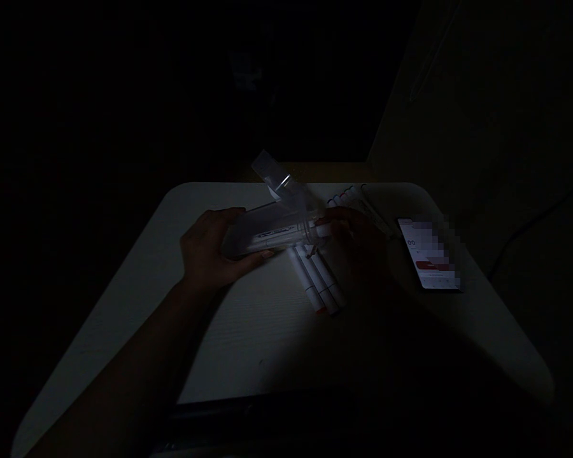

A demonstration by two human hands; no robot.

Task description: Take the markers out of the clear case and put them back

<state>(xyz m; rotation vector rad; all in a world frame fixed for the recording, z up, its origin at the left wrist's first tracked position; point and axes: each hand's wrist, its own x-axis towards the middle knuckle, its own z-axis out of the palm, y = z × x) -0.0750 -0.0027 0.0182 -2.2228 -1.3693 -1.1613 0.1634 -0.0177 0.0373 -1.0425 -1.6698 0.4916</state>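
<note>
The scene is very dark. My left hand [210, 248] is closed around one end of a clear plastic marker case [272, 226] lying on its side, its lid flap [271, 173] open and sticking up. My right hand [358, 245] is at the case's open end, fingers pinched on a white marker [315, 230] that is partly inside the case. Three white markers with red ends [321, 280] lie side by side on the white table [248, 331], just below the case. Several more markers [353, 197] lie beyond my right hand.
A phone [430, 254] with a lit screen lies on the table to the right of my right hand. A dark cable [530, 229] runs off to the far right. The surroundings beyond the table are black.
</note>
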